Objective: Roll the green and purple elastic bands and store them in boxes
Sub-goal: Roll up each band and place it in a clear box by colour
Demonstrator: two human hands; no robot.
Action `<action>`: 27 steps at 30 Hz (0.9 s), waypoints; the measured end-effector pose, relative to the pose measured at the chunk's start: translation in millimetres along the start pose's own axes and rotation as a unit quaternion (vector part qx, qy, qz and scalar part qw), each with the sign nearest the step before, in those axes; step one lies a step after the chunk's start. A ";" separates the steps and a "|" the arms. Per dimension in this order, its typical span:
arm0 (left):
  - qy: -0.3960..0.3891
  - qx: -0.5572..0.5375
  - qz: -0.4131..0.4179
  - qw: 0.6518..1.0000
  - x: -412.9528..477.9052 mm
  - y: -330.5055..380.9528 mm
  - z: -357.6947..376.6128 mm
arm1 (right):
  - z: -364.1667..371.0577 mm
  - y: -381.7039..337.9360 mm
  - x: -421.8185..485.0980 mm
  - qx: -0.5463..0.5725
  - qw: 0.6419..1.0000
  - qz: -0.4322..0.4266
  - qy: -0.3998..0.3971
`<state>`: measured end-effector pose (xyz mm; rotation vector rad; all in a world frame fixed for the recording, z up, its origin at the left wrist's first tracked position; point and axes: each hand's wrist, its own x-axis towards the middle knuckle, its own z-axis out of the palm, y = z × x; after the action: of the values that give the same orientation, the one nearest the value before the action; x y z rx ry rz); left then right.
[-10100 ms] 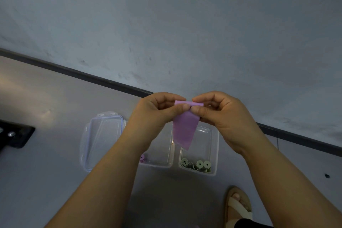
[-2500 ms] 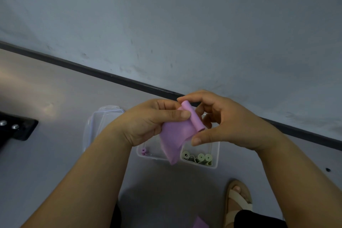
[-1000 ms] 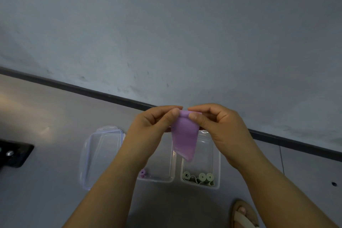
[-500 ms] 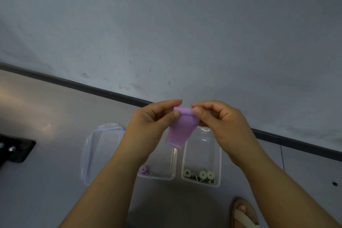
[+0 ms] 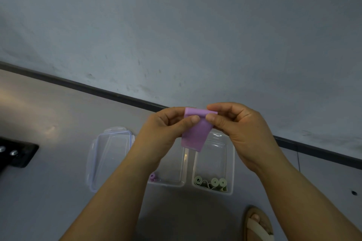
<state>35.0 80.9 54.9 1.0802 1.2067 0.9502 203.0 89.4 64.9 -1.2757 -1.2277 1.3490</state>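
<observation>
Pinching purple band (image 5: 195, 133) at its rolled top edge, both hands raised | I read left hand (image 5: 162, 131) fingers clamped on that edge, right hand (image 5: 244, 133) fingers clamped on it too | loose tail hangs over two clear boxes on floor (image 5: 58, 201) | left box (image 5: 172, 185): purple roll (image 5: 152, 177) | right box (image 5: 233, 162): green rolls (image 5: 214, 182) | lid (image 5: 109, 154) just beside left box

Your left hand (image 5: 164, 131) and right hand (image 5: 242, 131) meet in front of you, each pinching a top end of the band (image 5: 195, 135), which hangs between them above two boxes on the floor (image 5: 49, 113). The boxes stand just beside each other. The left box (image 5: 174, 166) has a small roll (image 5: 152, 177) in its near left corner, and the right box (image 5: 215, 154) holds rolls (image 5: 213, 183) along its near wall. A lid (image 5: 109, 158) lies just left of them. Your sandalled foot (image 5: 257, 225) is nearer, to the right. The wall (image 5: 176, 25) rises behind.
</observation>
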 end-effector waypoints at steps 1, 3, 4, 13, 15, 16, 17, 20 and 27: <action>0.000 0.004 -0.002 1.000 -0.2 -0.2 0.4 | 0.2 0.2 -0.1 0.000 1.000 -0.002 -0.002; 0.002 0.011 -0.003 1.000 -0.4 -0.6 0.7 | 0.1 1.0 -0.2 -0.004 1.000 -0.006 -0.009; 0.001 0.013 -0.002 1.000 -0.7 -0.6 0.2 | 0.2 1.4 -0.2 -0.009 1.000 -0.006 -0.013; -0.101 -0.094 -0.068 0.988 -2.1 0.5 -9.2 | -15.2 -10.4 -4.3 -0.011 0.969 0.064 -0.239; -0.149 -0.113 -0.076 0.979 -3.3 0.9 -9.1 | -18.7 -11.4 -5.4 -0.016 0.958 0.072 -0.277; -0.174 -0.118 -0.076 0.975 -4.3 1.5 -8.7 | -19.5 -11.7 -5.6 -0.023 0.954 0.076 -0.288; -0.196 -0.121 -0.078 0.970 -5.8 2.8 -7.9 | -20.2 -12.0 -6.1 -0.033 0.951 0.080 -0.297; -0.243 -0.122 -0.085 0.959 -8.1 4.0 -7.1 | -20.9 -12.8 -7.4 -0.050 0.940 0.081 -0.327; -0.268 -0.077 -0.109 0.954 -7.9 2.4 -12.8 | -22.4 -13.4 -8.5 -0.024 0.946 0.035 -0.323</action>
<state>21.3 75.4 58.7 0.9723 0.7676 0.5192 225.6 84.4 79.7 -0.9330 -1.6675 1.8848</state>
